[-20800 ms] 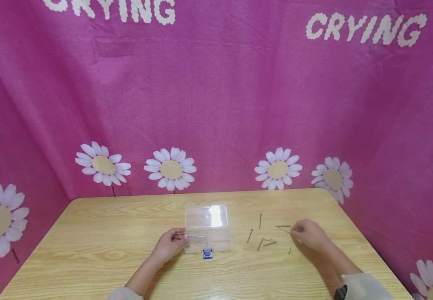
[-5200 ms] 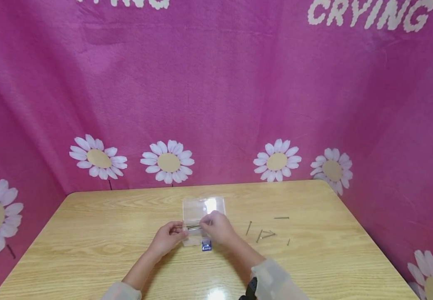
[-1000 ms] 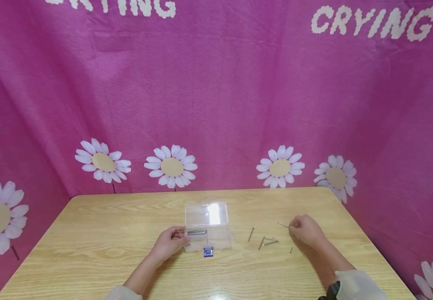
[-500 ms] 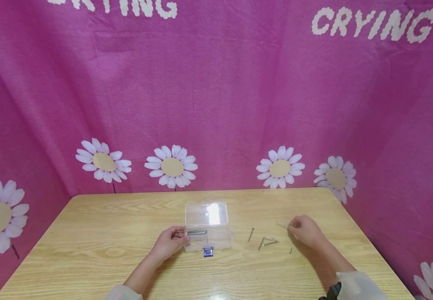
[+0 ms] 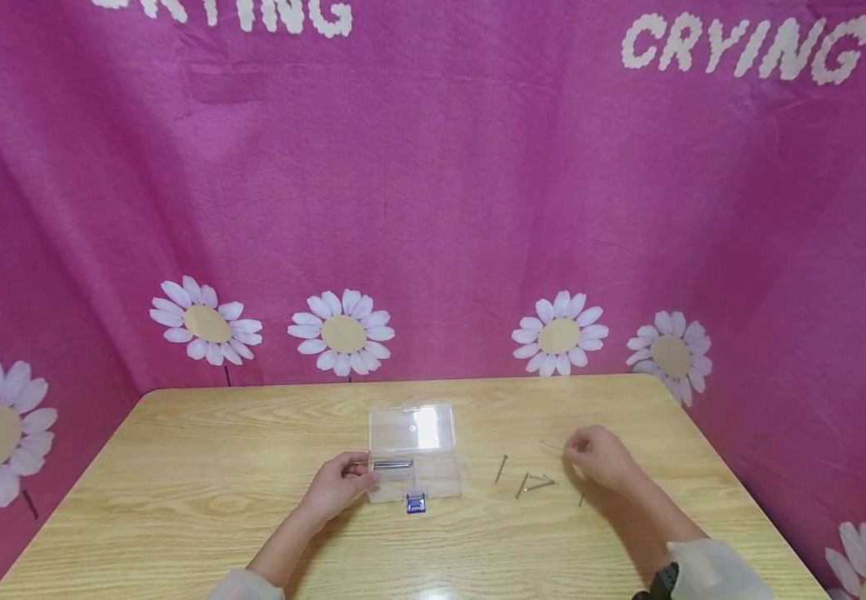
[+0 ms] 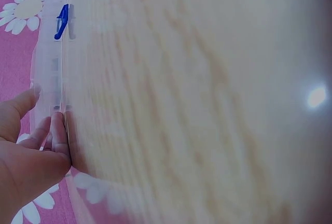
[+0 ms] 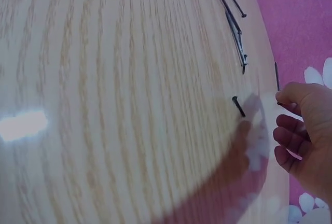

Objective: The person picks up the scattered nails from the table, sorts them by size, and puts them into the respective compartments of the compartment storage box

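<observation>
roughly five loose nails (image 5: pixel 528 483), one box (image 5: pixel 413 454), right hand (image 5: pixel 598 457) pinching one

Table (image 5: pixel 215 508): pale wood-grain top, smooth, glossy; glare spots in both wrist views. Box (image 5: pixel 413 457): clear plastic, shiny lid; blue plastic latch (image 5: pixel 415 503). Nails (image 5: pixel 530 483) right of box: thin grey metal, dull sheen. Short nail (image 7: pixel 238 106): dark metal. Backdrop (image 5: pixel 433 192): pink cloth, matt, soft nap, printed white daisies.

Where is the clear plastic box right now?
Head view: the clear plastic box sits open mid-table, the left hand holding its left end, loose nails to its right.
</observation>
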The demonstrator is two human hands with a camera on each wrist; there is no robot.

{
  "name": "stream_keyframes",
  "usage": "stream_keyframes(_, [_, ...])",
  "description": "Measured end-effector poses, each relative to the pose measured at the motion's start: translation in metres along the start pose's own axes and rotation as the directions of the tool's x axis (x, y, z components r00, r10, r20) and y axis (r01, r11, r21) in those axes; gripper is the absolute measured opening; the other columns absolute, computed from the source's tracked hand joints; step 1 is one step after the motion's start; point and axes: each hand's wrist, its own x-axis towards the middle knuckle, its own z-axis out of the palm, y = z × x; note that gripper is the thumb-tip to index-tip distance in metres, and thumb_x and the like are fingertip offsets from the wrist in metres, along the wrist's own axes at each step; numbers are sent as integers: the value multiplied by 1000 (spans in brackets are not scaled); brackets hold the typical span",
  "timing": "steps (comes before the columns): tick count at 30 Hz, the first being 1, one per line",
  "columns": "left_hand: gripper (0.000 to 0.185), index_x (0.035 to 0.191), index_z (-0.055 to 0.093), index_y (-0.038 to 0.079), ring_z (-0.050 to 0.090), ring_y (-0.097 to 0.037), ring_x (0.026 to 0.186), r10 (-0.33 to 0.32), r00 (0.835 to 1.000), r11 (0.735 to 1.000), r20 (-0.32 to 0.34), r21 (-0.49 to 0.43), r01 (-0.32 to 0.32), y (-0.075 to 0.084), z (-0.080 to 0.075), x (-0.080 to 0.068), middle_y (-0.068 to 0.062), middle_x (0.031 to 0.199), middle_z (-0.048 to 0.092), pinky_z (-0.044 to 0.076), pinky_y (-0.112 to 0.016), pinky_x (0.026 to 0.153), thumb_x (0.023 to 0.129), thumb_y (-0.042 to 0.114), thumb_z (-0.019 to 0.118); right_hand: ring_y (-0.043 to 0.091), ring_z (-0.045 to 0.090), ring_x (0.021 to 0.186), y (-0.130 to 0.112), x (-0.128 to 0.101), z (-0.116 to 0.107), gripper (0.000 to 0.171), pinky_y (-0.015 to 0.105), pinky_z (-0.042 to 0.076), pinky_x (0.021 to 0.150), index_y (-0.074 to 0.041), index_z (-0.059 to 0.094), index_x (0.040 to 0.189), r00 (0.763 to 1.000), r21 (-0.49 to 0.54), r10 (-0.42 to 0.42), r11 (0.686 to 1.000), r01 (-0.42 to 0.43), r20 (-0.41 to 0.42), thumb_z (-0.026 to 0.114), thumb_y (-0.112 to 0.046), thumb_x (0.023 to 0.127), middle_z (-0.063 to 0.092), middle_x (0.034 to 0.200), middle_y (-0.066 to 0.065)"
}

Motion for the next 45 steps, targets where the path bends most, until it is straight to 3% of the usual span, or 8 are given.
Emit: stream_keyframes(45, [41, 116, 58, -7, 53, -14, 81, 12, 1000, 1000, 1, -18, -12, -2, 0, 2, -10, 94, 61, 44, -21, 67, 82, 11, 70, 14, 50, 75, -46, 12, 13, 8, 29, 44, 69, -4, 65, 87, 998, 60, -33, 998, 30, 53, 60, -10, 84, 59, 84, 4])
